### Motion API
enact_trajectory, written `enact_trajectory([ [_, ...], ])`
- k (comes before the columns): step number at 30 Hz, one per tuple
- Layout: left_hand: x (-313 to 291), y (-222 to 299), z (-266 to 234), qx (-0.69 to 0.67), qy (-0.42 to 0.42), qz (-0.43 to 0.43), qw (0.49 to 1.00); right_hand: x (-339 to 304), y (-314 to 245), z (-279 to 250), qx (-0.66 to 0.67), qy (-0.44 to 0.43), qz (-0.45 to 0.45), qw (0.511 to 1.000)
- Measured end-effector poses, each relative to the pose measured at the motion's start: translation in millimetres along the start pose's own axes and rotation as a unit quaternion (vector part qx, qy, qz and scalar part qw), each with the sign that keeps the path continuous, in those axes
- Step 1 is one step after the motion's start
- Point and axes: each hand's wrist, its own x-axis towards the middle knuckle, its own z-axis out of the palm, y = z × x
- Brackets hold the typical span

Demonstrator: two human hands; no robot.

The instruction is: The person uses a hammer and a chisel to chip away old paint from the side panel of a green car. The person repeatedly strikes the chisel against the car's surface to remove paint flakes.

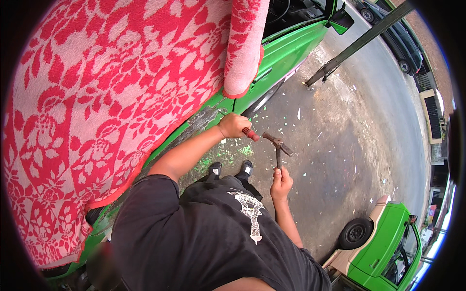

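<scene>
My left hand [234, 126] is closed around a tool with a ribbed red handle [251, 134], like a screwdriver or chisel; its blade is hidden by the hand. The handle's end points toward a hammer [278, 143] with a worn, rusty head, a small gap apart from it. Wrapped round the hammer's dark shaft is my right hand [281, 184]. Beside my left hand runs the green car body [264, 89], its paint scraped to grey along the lower side. A red and pink floral blanket [121, 82] covers much of the car.
Green paint chips [233, 154] litter the concrete around my feet. A metal post [357, 46] rises at the upper right. Another green vehicle [381, 242] with a beige lower side stands at the lower right, and a dark car [400, 41] is across the road.
</scene>
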Motion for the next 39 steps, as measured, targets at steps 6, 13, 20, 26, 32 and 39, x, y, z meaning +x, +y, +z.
enact_trajectory([
  [6, -1.3, 7.3, 0.6, -0.019, 0.029, 0.014, 0.999, 2.0, -2.2, -20.2, 0.098, -0.001, 0.057, 0.994],
  [13, 1.9, 11.6, 6.1, -0.011, 0.014, 0.037, 0.999, 7.2, 2.5, -23.9, 0.110, -0.017, 0.092, 0.989],
  [20, 2.7, 4.1, 5.5, 0.003, -0.013, 0.020, 1.000, 14.5, 8.1, -24.2, 0.133, -0.021, 0.108, 0.985],
  [26, 11.1, 2.2, 9.2, 0.036, -0.080, -0.032, 0.996, 17.2, 12.5, -21.4, 0.172, -0.032, 0.107, 0.979],
  [32, 32.3, -4.3, 11.6, -0.006, -0.187, -0.152, 0.971, 21.6, -1.7, -20.3, 0.351, 0.009, 0.217, 0.911],
  [39, 47.3, 5.8, -2.0, -0.011, -0.292, -0.189, 0.937, 16.9, 24.2, -16.5, 0.267, -0.035, 0.235, 0.934],
])
